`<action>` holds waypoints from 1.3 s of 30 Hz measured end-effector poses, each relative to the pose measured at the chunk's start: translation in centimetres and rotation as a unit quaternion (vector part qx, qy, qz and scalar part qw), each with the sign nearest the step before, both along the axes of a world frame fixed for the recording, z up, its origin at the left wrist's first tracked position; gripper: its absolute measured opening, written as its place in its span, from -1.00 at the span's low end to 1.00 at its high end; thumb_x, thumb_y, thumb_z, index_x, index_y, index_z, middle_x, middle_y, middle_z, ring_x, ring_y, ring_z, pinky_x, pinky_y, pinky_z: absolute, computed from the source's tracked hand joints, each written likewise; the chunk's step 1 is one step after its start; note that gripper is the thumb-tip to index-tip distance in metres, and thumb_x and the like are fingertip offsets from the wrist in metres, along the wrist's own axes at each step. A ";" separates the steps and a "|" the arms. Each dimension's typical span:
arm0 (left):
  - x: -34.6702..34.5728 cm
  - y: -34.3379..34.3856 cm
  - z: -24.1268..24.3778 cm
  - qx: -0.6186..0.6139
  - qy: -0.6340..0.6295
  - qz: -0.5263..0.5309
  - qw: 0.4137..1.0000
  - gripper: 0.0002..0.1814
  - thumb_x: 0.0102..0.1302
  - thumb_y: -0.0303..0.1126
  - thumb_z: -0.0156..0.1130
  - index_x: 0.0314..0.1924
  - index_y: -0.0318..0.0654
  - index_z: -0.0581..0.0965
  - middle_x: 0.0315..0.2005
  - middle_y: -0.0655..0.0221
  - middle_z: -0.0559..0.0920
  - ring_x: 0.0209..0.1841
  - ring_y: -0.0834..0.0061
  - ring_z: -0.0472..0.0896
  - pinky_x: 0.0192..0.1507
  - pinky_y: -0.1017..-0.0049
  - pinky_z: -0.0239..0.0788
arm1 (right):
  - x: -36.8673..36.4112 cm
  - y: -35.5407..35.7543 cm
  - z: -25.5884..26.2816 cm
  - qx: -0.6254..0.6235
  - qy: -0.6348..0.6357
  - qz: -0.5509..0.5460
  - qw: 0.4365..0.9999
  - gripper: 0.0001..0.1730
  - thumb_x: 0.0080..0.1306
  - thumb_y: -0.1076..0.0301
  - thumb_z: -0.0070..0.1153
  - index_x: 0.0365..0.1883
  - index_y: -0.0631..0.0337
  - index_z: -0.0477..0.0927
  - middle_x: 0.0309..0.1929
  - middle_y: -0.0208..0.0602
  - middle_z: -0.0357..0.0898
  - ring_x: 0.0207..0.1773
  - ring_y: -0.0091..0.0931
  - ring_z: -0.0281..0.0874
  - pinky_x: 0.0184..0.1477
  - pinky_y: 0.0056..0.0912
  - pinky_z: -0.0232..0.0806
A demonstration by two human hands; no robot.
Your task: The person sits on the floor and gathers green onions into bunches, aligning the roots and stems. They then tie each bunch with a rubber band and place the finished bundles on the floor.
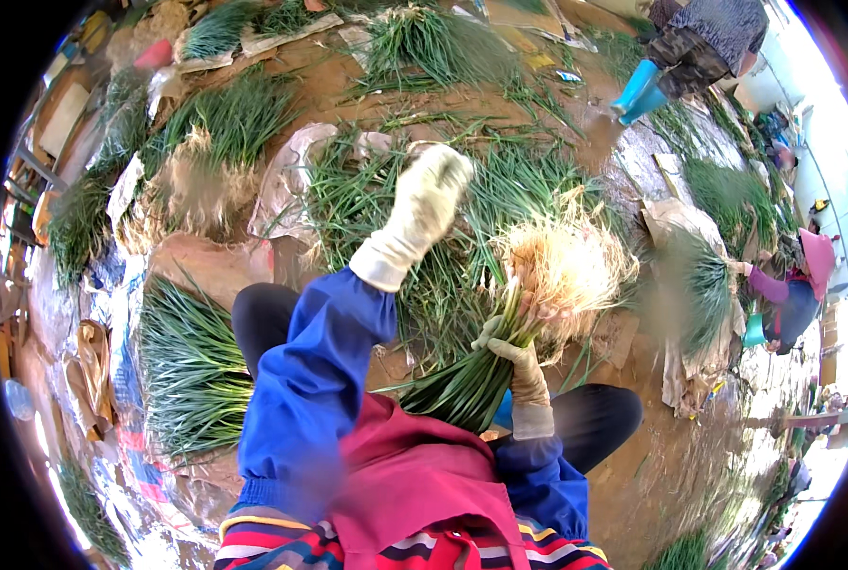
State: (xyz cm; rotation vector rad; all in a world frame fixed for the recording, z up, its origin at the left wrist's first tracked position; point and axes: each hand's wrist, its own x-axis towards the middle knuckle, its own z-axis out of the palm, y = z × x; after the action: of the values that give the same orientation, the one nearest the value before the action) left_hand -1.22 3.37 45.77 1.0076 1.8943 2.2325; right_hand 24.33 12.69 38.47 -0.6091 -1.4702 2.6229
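My right hand (516, 356), in a pale work glove, grips a bunch of green onions (520, 306) around the stems. Their tangled straw-coloured roots (566, 256) point up and away from me, and the leaves hang towards my lap over the maroon apron (424, 456). Farther forward, my gloved left hand (431, 178) is raised above a loose heap of green onions (353, 192). Its fingers curl under and blur, so whatever they hold is hidden. Beside my left knee lies a neat pile of green onions (196, 370), leaves fanned outward.
More green-onion heaps lie left (232, 121), ahead (417, 50) and right (702, 292). A person in turquoise boots (638, 92) stands at the far right. Another person in a pink hat (816, 263) handles onions at the right. Sacking (296, 178) and plastic sheeting cover parts of the brown floor.
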 end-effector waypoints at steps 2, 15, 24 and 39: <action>3.0 0.0 -0.1 -0.046 0.225 -0.006 0.973 -0.65 0.14 -0.51 0.30 -0.05 -0.25 0.49 -0.17 0.37 0.55 -0.12 0.44 0.53 -0.08 0.49 0.40 | -0.5 -0.3 0.4 -0.001 0.002 0.006 1.000 -0.62 0.04 0.41 0.25 -0.15 0.25 0.49 -0.35 -0.34 0.54 -0.21 -0.40 0.57 -0.08 -0.34 0.44; -3.1 -2.3 4.2 0.171 -0.191 0.126 0.958 -0.89 0.29 -0.51 0.08 -0.41 -0.21 0.52 -0.55 0.46 0.54 -0.57 0.64 0.41 -0.53 0.66 0.32 | 0.0 -1.1 0.7 -0.002 -0.007 -0.005 1.000 -0.61 0.06 0.43 0.21 -0.11 0.27 0.48 -0.34 -0.32 0.56 -0.19 -0.43 0.56 -0.10 -0.38 0.42; 10.6 0.5 -17.7 -0.104 -0.425 -0.092 0.895 -0.36 0.38 0.21 -0.12 0.06 -0.23 0.50 0.11 0.16 0.49 0.29 0.39 0.31 0.29 0.44 0.16 | -3.6 -2.2 -3.6 0.251 0.020 -0.305 0.918 -0.72 0.20 0.43 0.20 -0.10 0.27 0.56 -0.32 -0.29 0.63 -0.34 -0.52 0.56 -0.23 -0.48 0.43; -7.3 -20.3 9.4 -0.176 -0.040 -0.174 0.968 -0.36 0.29 -0.13 0.24 0.27 -0.31 0.33 0.11 0.25 0.51 0.20 0.42 0.41 0.22 0.49 0.21 | -14.8 -7.0 11.0 0.879 0.305 0.081 0.358 -0.82 0.17 0.40 -0.06 -0.24 0.13 0.42 -0.46 -0.31 0.35 -0.30 -0.34 0.40 -0.08 -0.18 0.35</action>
State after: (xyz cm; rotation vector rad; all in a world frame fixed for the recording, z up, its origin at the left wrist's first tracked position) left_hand -8.52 -16.96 55.21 1.0685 1.8208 1.6494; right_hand 9.50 5.68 49.42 0.7047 -2.5056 -0.1379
